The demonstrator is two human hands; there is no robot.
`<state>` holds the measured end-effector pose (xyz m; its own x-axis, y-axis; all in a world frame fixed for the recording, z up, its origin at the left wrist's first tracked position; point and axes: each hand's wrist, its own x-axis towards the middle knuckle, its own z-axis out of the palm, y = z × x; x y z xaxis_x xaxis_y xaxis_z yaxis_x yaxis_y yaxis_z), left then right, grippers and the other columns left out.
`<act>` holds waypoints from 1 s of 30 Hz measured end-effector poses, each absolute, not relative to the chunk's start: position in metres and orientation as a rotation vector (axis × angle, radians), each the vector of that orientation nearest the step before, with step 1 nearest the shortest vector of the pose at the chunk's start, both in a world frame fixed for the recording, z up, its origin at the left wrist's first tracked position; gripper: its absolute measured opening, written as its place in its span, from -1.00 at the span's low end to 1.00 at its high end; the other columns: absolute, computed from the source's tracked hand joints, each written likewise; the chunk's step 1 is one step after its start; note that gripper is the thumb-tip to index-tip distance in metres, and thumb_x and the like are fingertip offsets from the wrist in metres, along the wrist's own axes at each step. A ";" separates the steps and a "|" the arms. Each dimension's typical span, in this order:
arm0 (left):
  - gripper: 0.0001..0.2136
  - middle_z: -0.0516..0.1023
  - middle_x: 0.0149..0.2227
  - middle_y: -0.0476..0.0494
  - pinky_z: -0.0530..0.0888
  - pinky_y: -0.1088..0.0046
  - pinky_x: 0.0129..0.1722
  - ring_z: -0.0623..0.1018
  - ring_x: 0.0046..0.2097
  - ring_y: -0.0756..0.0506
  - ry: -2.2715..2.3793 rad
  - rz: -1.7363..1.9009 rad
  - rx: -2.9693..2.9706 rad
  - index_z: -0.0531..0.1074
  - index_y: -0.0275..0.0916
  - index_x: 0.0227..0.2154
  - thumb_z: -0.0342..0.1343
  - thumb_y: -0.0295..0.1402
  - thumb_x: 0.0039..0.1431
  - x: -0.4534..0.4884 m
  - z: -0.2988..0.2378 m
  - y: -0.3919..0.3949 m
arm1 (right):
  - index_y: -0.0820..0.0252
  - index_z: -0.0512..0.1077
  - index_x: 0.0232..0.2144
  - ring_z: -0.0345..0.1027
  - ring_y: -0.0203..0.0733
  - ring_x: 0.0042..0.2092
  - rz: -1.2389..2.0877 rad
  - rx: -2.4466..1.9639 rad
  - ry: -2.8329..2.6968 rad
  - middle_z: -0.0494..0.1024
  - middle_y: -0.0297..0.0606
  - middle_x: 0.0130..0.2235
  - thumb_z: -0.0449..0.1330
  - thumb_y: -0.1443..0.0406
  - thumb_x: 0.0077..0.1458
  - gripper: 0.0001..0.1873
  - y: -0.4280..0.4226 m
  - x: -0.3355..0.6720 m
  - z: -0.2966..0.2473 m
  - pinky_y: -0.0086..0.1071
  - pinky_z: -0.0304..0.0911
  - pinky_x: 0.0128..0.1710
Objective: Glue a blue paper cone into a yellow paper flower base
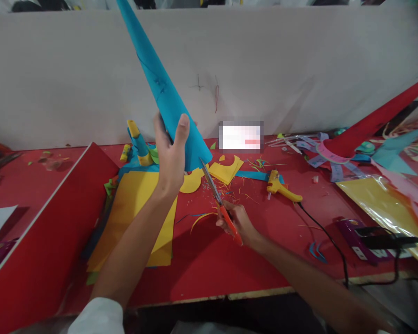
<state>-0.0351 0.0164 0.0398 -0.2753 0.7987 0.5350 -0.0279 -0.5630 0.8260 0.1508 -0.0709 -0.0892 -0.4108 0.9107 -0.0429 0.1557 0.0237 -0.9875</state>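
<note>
A long blue paper cone (163, 88) slants up to the left, its wide end low and its narrow tip out of the top of view. Wrapped around its lower part is my left hand (172, 148), thumb on the near side. My right hand (235, 218) grips orange-handled scissors (230, 222), whose blades reach the cone's bottom edge. Beneath them are a yellow paper disc (191, 182), cut yellow paper pieces (226, 170) and thin paper scraps. A stack of yellow sheets (132, 208) lies under my left forearm.
Right of the scissors lies a yellow glue gun (282, 188) with a black cord. Further right stand a red cone (376, 120) with a pink rim, yellow plastic packaging (386, 208) and a purple box (358, 241). A red divider (62, 222) borders the left; a glue stick (125, 153) stands behind.
</note>
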 end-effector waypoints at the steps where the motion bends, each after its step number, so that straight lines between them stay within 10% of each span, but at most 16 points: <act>1: -0.59 0.60 -0.05 -0.15 0.66 0.20 -0.12 0.65 0.01 -0.24 0.950 1.867 1.386 0.41 0.08 0.00 0.23 0.16 0.26 -0.035 0.041 0.016 | 0.06 0.21 -0.47 0.03 -0.34 -0.54 1.440 -1.101 -1.633 0.18 -0.50 -0.58 0.36 -0.35 -0.09 -0.29 -0.071 0.151 -0.091 -0.39 -0.03 -0.56; 13: -0.43 0.60 -0.04 -0.12 0.60 -0.04 0.05 0.58 0.15 -0.36 0.896 1.981 1.229 0.41 0.06 0.10 0.43 0.07 0.10 -0.038 0.041 0.020 | 0.12 0.30 -0.33 0.11 -0.31 -0.46 1.451 -0.810 -1.758 0.33 -0.40 -0.45 0.08 -0.50 0.05 -0.18 -0.072 0.152 -0.102 -0.38 0.08 -0.47; 30: -0.46 0.57 -0.08 -0.09 0.63 0.16 -0.03 0.61 -0.05 -0.18 1.047 2.001 1.364 0.42 0.06 0.03 0.37 0.18 0.10 -0.036 0.035 0.023 | 0.11 0.27 -0.41 0.09 -0.32 -0.46 1.388 -0.913 -1.780 0.31 -0.42 -0.48 0.18 -0.44 0.03 -0.24 -0.070 0.153 -0.096 -0.38 0.05 -0.46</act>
